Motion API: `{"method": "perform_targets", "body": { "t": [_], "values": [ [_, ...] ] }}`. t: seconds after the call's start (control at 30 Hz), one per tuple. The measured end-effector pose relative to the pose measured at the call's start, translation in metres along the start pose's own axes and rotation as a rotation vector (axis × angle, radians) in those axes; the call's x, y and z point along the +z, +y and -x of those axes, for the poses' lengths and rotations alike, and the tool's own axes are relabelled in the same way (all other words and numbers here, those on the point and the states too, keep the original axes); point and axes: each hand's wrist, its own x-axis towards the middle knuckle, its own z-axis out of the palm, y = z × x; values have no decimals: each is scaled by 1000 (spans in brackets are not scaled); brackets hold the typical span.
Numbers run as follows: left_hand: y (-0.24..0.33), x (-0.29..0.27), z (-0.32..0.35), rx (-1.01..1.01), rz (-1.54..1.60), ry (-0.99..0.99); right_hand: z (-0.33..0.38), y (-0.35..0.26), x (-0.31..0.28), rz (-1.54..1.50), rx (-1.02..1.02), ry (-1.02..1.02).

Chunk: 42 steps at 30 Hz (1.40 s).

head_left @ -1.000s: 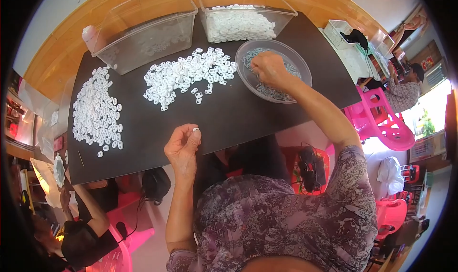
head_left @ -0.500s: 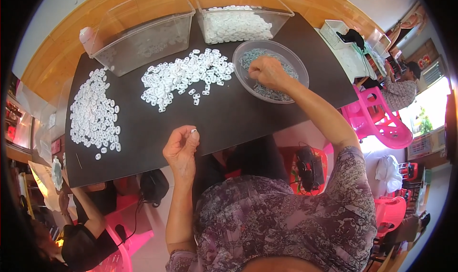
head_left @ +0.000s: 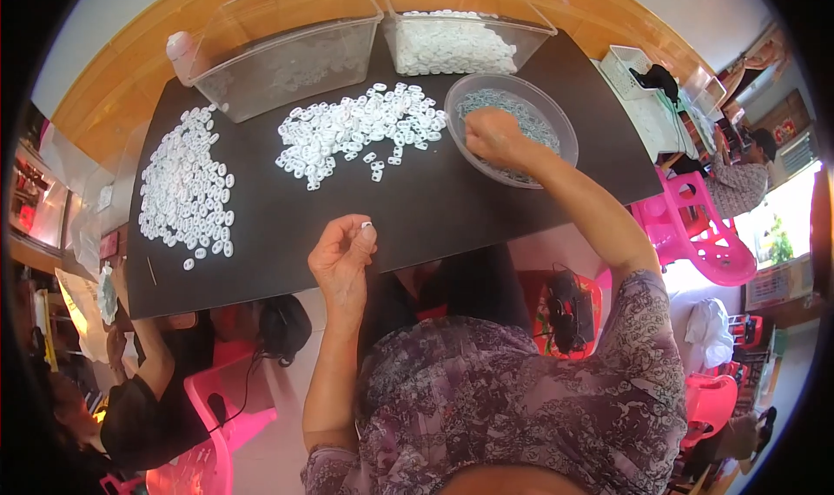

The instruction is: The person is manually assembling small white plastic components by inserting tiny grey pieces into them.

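Above the table's near edge, my left hand [head_left: 343, 256] pinches a small white plastic piece [head_left: 367, 226] between thumb and fingertips. My right hand [head_left: 495, 136] is over the round clear bowl [head_left: 569, 152], its fingers curled down at the contents. Inside the bowl lie many thin grey-blue metal pieces [head_left: 534, 122], which look like screws or pins. Whether my right fingers hold one is hidden. Left of the bowl spreads a pile of white oval pieces with two holes [head_left: 334, 130]. Another pile of white oval pieces [head_left: 185, 187] lies at the table's left.
Two clear plastic bins stand at the back: one [head_left: 287, 69] with few pieces, another [head_left: 456, 48] filled with white pieces. A pink bottle [head_left: 182, 54] is behind the left bin. A person [head_left: 148, 399] sits at lower left. Pink chairs [head_left: 695, 226] stand at right.
The view has shifted slightly, so the table's things appear further right. My right hand stays in the bowl with its fingers lower and more curled. My left hand still pinches the white piece.
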Motion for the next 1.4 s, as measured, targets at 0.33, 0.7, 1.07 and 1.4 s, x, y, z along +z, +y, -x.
{"method": "perform_targets", "body": {
  "t": [0.33,0.7,1.07,1.4],
  "values": [
    [18,-4,-1,-207,310,-3,42,-72,-55,-655,18,148],
    [24,-13,8,-248,410,-38,48,-154,-21,-1126,-272,36],
    [16,-15,11,-148,381,-18,60,-172,-17,-1294,-63,-47],
    [17,-17,16,-137,326,2,61,-181,-18,-1177,-98,-32]
  ]
}}
